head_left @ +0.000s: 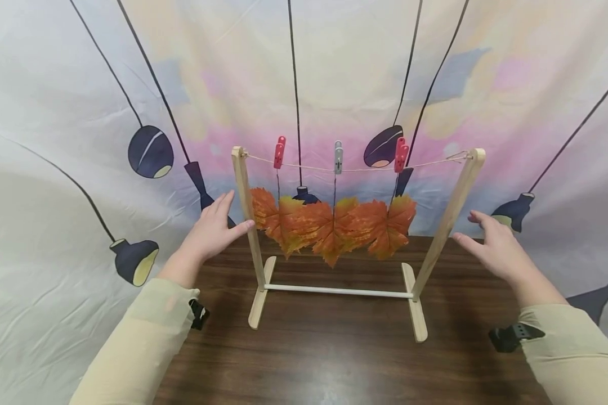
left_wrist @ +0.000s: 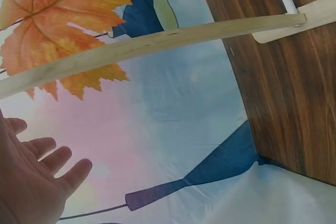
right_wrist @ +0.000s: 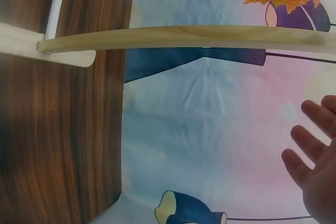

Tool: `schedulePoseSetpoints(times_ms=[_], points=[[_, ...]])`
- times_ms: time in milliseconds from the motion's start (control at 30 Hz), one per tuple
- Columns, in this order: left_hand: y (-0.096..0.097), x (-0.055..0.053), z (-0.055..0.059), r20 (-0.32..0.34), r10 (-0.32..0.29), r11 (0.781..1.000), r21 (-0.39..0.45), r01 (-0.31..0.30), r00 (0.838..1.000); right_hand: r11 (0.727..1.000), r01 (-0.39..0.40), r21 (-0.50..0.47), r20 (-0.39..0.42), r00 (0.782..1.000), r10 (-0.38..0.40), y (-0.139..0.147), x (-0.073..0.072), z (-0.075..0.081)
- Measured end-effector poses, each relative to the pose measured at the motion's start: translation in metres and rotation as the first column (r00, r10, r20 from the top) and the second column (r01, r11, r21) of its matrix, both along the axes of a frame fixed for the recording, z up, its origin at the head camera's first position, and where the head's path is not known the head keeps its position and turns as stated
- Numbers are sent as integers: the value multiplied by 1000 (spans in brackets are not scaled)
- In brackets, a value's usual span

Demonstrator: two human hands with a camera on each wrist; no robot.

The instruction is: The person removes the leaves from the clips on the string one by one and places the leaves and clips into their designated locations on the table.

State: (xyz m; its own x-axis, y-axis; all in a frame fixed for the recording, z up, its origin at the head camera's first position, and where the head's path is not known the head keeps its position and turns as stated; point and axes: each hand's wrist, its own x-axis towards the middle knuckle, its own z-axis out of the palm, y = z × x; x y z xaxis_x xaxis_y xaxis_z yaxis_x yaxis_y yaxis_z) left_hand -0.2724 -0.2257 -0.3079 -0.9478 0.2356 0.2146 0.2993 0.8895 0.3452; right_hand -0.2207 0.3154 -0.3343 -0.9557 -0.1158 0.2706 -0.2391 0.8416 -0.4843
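Observation:
A wooden stand (head_left: 448, 225) with two uprights and a white crossbar (head_left: 334, 291) stands on the table. Between the tops of its uprights runs a thin string (head_left: 311, 167). From it hang three orange maple leaves (head_left: 332, 228), side by side, under two red clothespins (head_left: 280, 152) and a grey clothespin (head_left: 338, 157). My left hand (head_left: 213, 228) is beside the left upright, fingers spread, thumb tip right at the wood in the head view. Just outside the right upright is my right hand (head_left: 494, 247), fingers loosely extended. Both hands hold nothing.
The dark wooden table (head_left: 329, 349) lies under the stand. Behind and at both sides hangs a pastel cloth (head_left: 344, 73) printed with dark lamps. Dark straps with a black device (head_left: 512, 336) sit at the wrists.

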Motion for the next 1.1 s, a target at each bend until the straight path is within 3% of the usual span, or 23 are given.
schedulePoseSetpoints(times_ms=[367, 567, 867, 1000, 1100], points=[[5, 4, 10, 14, 1, 995, 95, -2, 1000, 991, -41, -131, -7, 999, 40, -3, 0, 8], [4, 2, 14, 3, -18, 986, 165, 17, 1000, 986, -9, -165, -15, 1000, 7, -7, 4, 14], [2, 5, 17, -38, -31, 946, 321, 42, 999, 982, 20, -187, -28, 999, -25, -12, 10, 20], [2, 8, 19, -87, -42, 924, 375, 72, 995, 982, 30, -188, -47, 998, -40, -13, 11, 22], [2, 9, 21, -127, -41, 904, 417, 91, 991, 980, 73, -188, -95, 991, -92, -15, 13, 22]])
